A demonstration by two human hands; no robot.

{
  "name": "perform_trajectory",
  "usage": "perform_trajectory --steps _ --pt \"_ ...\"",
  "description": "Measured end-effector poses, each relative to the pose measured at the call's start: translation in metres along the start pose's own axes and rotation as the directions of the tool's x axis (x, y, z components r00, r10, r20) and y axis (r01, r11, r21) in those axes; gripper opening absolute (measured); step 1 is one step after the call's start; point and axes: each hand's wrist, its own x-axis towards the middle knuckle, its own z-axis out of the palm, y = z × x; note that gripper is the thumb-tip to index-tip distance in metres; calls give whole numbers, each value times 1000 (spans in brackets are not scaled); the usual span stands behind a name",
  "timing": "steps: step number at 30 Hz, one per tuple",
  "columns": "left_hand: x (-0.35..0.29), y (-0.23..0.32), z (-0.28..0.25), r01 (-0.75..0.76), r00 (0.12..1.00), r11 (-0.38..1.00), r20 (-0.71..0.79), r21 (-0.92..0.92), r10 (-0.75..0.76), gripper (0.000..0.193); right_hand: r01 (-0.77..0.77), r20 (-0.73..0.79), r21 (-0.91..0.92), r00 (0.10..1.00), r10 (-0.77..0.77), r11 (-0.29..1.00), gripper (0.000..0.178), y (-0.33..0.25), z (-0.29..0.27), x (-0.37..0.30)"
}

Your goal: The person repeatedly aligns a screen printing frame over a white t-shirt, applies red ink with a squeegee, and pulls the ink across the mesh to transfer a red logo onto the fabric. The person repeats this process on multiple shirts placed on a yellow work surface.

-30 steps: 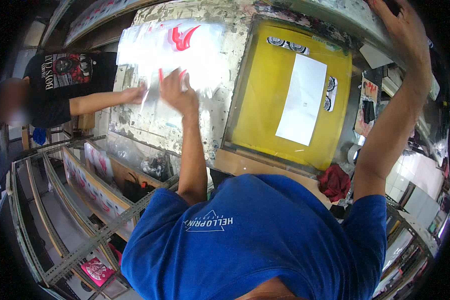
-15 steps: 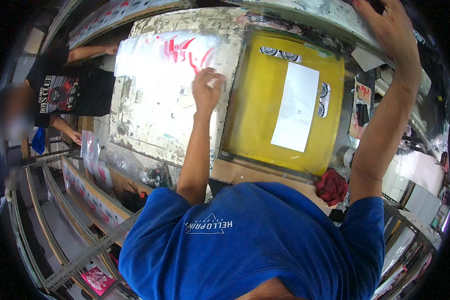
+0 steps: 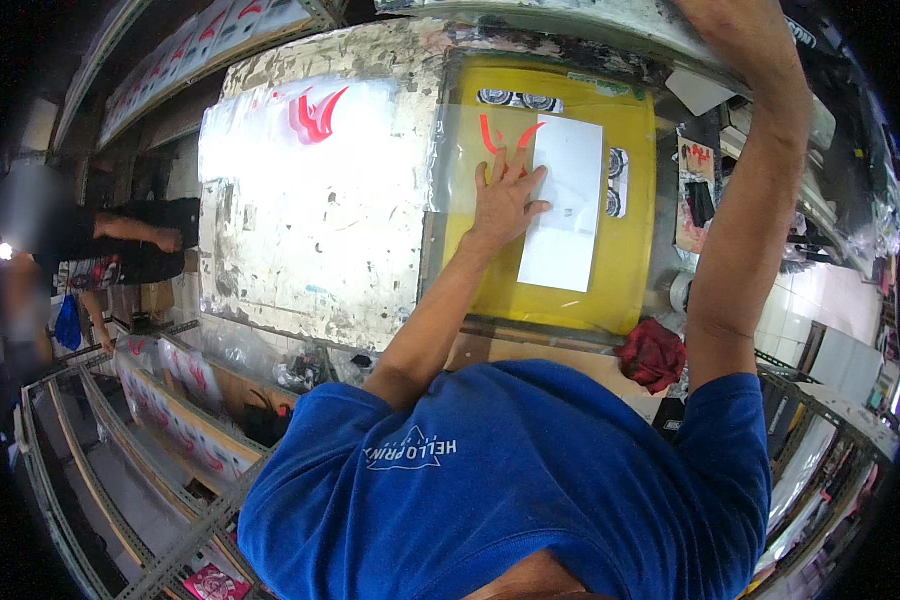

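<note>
My left hand lies over a yellow board with its fingers spread. Under and beside the fingers is a clear plastic sheet with red curved marks, stretching from the board's left edge to a white paper rectangle. My fingertips reach the paper's left side. At the top, my right hand is by a long pale frame bar; the upper edge of the picture cuts off its fingers. On the worn, paint-stained table left of the board lie glossy pale sheets with a red print.
A crumpled dark red cloth sits at the board's near right corner. Racks with printed sheets stand at lower left and upper left. Another person stands at the far left. Cluttered shelving lines the right.
My left hand has moved right, from the table onto the yellow board, and the clear red-marked sheet now lies there too. My right hand has shifted up and left. The other person's arm has left the pale sheets.
</note>
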Motion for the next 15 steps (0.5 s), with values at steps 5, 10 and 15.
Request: perform_trajectory --steps 5,10,15 --pt "11 8 3 -26 999 1000 -27 4 26 61 116 -95 -10 989 -117 993 37 15 8 -2" --pt "11 6 11 -56 989 997 -135 43 62 62 124 -97 -150 986 -139 981 37 -4 3 -9" --pt "11 10 13 -17 997 998 -73 66 22 64 -30 21 -32 999 31 999 37 -9 -4 -4"
